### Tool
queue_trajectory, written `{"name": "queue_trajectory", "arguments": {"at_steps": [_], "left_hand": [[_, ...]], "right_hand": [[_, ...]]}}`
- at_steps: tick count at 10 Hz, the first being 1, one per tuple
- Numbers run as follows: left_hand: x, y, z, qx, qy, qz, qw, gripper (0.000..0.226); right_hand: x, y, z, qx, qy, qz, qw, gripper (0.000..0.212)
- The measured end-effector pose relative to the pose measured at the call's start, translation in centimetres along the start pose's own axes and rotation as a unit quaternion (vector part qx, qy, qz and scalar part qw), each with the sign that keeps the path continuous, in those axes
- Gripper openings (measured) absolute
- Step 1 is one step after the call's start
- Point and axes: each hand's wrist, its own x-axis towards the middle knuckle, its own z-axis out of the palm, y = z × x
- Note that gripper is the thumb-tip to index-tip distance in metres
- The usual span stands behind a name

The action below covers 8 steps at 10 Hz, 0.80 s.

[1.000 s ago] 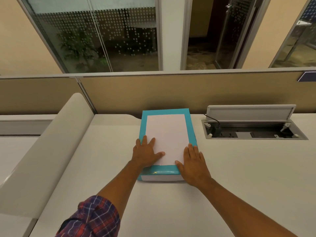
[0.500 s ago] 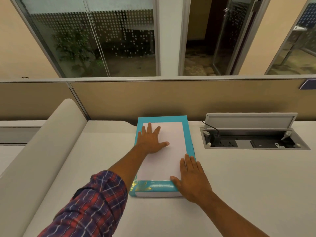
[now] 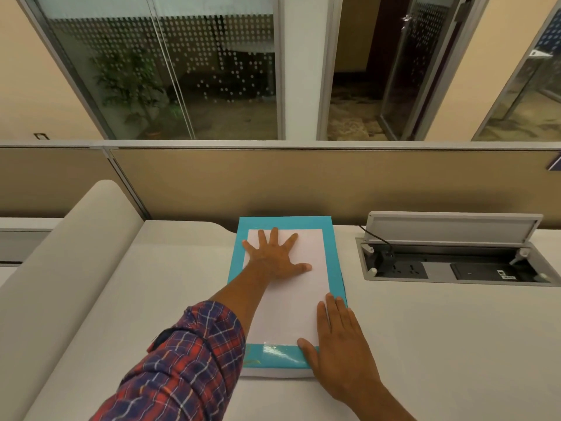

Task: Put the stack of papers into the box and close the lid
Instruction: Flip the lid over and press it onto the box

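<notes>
Sleeve: plaid sleeve (image 3: 182, 360) of the left arm is nearest, low in the view.
Right hand: right hand (image 3: 337, 341) lies flat and open on the near right corner of the box, fingers straight, gripping nothing.
Box: teal box (image 3: 274, 358) sits flat on the white desk (image 3: 440, 344), between the two arms, with its far end near the desk's back edge.
Lid: white panel (image 3: 291, 311) with a teal border looks like the lid, and it seems to be down already. I cannot tell if it is shut tight all the way round.
Papers: no stack of papers can be seen. My guess is that it is inside the box, under the lid.
Left hand: left hand (image 3: 276, 256) is spread open and flat on the far left part of the lid, holding nothing.
Step now: pressing the lid down, I think.
How to do it well: push straight down with flat palms, and press each corner in turn so no side pops up. Go gently, so the papers inside do not bend.
Socket tray: open socket box (image 3: 455, 262) set into the desk lies to the right, apart from the teal box.
Screen: tan desk divider (image 3: 334, 183) stands just behind.
</notes>
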Motion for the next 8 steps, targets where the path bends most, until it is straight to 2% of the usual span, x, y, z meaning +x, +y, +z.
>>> {"name": "queue_trajectory", "arguments": {"at_steps": [2,3,5,8], "left_hand": [[0.1,0.0,0.6,0.003,0.013,0.005,1.000,0.109],[-0.7,0.2,1.2,0.001,0.051,0.023,0.998,0.106],[-3.6,0.8,3.1,-0.018,0.104,0.046,0.993,0.081],[-12.2,-0.5,5.6,0.014,0.133,0.054,0.990,0.087]], "right_hand": [[-0.1,-0.3,-0.2,0.011,-0.005,0.006,1.000,0.109],[-0.2,-0.3,-0.1,0.014,-0.009,0.007,1.000,0.108],[0.0,-0.2,-0.3,-0.001,-0.013,0.014,1.000,0.100],[-2.3,2.5,-2.5,0.040,0.037,-0.017,0.998,0.088]]}}
